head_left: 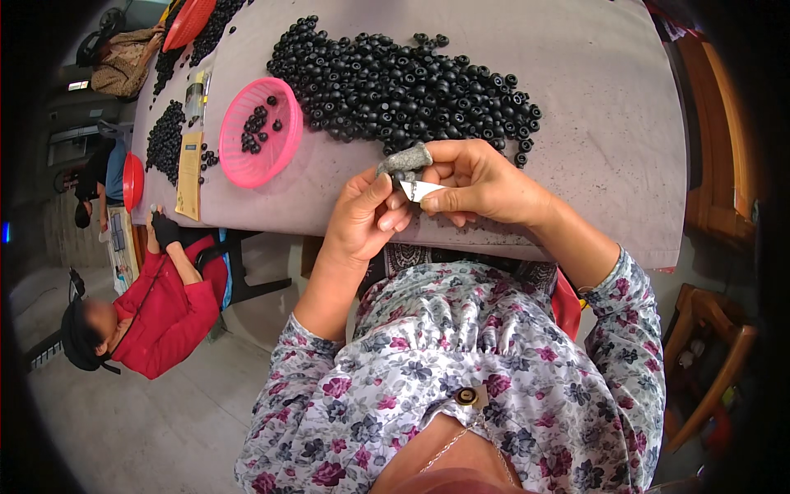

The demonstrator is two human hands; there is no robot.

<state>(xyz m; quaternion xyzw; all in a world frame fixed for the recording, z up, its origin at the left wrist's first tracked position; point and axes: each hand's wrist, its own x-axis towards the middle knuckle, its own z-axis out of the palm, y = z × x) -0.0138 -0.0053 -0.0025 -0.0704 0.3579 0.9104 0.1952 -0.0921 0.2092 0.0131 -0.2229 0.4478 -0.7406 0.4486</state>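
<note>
My right hand (477,183) grips a small metal blade (420,190), its forefinger covered by a grey cloth finger guard (405,157). My left hand (366,216) pinches a small black ring-shaped piece against the blade; the piece is mostly hidden by my fingers. Both hands meet just above the near edge of the table (609,148), which has a grey cover. Right behind them lies a large heap of black ring-shaped pieces (403,86).
A pink plastic basket (262,132) holding several black pieces sits left of the heap. Farther left lie more black piles (164,140), a red basket (188,23) and a yellow packet (190,174). A person in red (160,317) sits at the left. Wooden chairs (708,362) stand right.
</note>
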